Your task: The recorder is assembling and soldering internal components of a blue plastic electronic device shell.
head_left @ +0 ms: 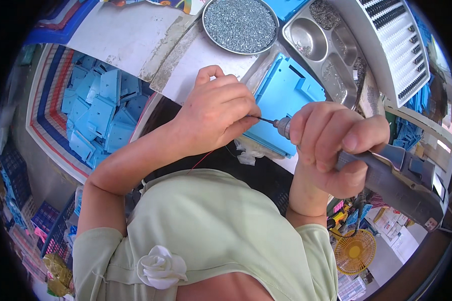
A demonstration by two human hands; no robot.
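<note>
My right hand [336, 143] is wrapped round the grey and black body of an electric screwdriver [399, 183], which points left. Its thin dark bit reaches the fingertips of my left hand [218, 108]. The left thumb and forefinger are pinched together at the bit's tip, and whatever they hold there is hidden. Below the bit, a flat light-blue plastic panel [273, 108] with raised edges and slots lies on the worktable [183, 72].
A round metal pan [240, 52] full of small silvery screws stands at the far edge. Right of it are a divided steel tray [330, 51] with small metal parts and a white box [369, 40] with rows of black pieces. A striped bag [44, 108] of blue plastic parts sits left.
</note>
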